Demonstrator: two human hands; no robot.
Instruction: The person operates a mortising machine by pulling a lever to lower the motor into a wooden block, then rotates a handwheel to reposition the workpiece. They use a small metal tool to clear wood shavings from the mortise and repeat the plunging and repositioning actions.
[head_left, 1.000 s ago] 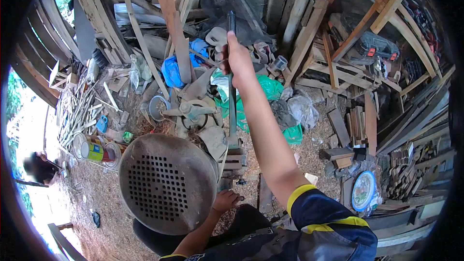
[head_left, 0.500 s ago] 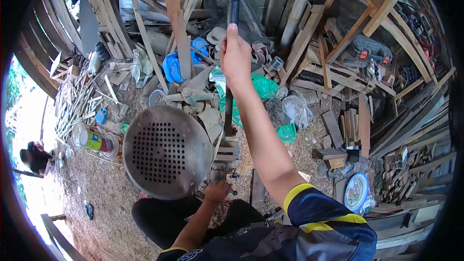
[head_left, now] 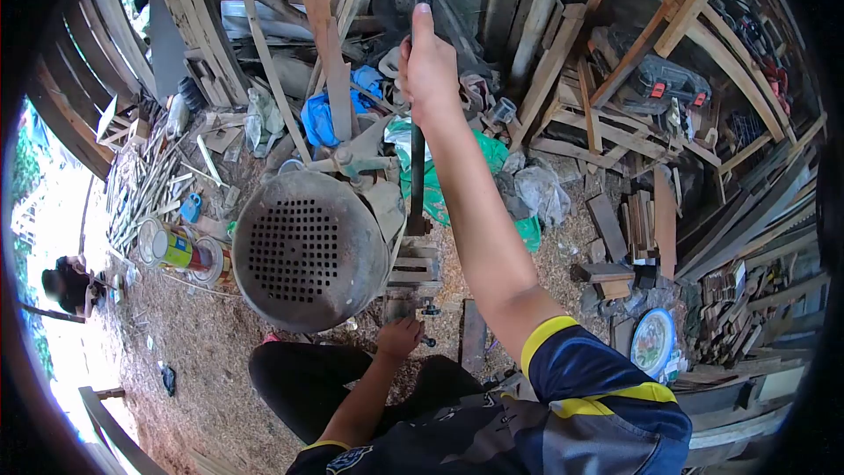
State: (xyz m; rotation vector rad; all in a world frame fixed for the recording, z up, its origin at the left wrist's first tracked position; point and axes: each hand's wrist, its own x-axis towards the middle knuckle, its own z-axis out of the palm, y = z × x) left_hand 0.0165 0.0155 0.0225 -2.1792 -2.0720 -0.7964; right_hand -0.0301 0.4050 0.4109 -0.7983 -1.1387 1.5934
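My right hand (head_left: 431, 70) is wrapped around the dark grip of a long metal lever (head_left: 417, 180), with the thumb along it and only the tip of the grip showing beyond. The lever runs down to a pivot beside a round grey metal housing (head_left: 294, 252) with rows of square holes. Below the housing, my left hand (head_left: 400, 339) is closed against a low metal part of the machine. Two small dark knobs (head_left: 429, 341) stick out beside its fingers. Whatever the left fingers hold is hidden under the hand.
Blue plastic (head_left: 323, 119) and green plastic sheeting (head_left: 483, 158) lie behind the machine. Paint cans (head_left: 167, 244) stand at left. Wooden frames (head_left: 598, 79), a tool case (head_left: 675, 81) and stacked offcuts (head_left: 642, 229) crowd the right. Another person (head_left: 70, 286) is at far left.
My right hand now sits nearer the visible end of the lever's grip and higher in view. The view has shifted slightly. My left hand stays by the knobs.
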